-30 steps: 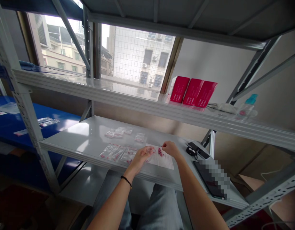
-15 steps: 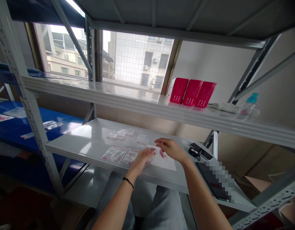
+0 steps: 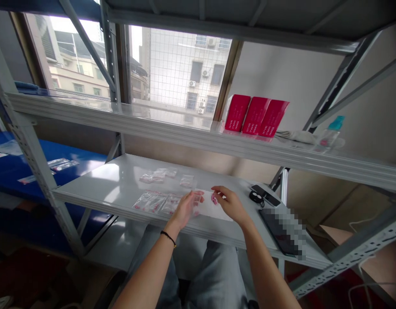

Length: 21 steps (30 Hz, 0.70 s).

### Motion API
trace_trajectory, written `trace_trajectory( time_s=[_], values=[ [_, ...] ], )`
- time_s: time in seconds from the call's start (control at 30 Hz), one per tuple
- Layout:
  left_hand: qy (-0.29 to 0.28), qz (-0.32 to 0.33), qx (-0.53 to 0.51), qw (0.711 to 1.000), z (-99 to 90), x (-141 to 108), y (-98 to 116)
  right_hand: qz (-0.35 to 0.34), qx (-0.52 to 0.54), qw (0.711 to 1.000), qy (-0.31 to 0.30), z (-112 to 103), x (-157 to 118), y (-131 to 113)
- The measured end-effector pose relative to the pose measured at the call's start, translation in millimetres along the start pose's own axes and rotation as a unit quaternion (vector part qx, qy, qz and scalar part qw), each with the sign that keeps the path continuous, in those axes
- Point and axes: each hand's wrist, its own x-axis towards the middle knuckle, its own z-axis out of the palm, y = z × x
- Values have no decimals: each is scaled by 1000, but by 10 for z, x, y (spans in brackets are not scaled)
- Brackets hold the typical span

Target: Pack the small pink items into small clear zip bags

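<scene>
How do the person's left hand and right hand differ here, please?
The left hand holds a clear bag, while the right hand is by the small pink pieces on the white sheet; whether it grips any is unclear. The left hand has a dark bracelet at its wrist; the right hand's wrist is bare. Both hands are ungloved and above the grey shelf.

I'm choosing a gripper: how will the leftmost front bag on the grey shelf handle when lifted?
The clear bag looks floppy, its film being wrinkled. It is probably light, holding what look like small pink bits. Its glossy surface may feel slippery.
</scene>
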Motion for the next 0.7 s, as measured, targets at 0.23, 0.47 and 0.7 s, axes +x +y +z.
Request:
trace_trajectory(
  time_s=[0.23, 0.47, 0.7],
  values=[
    [-64, 3, 0, 998, 95, -244, 44, -70, 124, 988, -62, 111, -267, -334],
    [-23, 58, 288, 955, 39, -981, 146, -56, 122, 988, -76, 254, -846, -550],
    [18, 165, 485, 859, -191, -1344, 30, 84, 197, 977, -4, 893, -1367, -137]
  ],
)
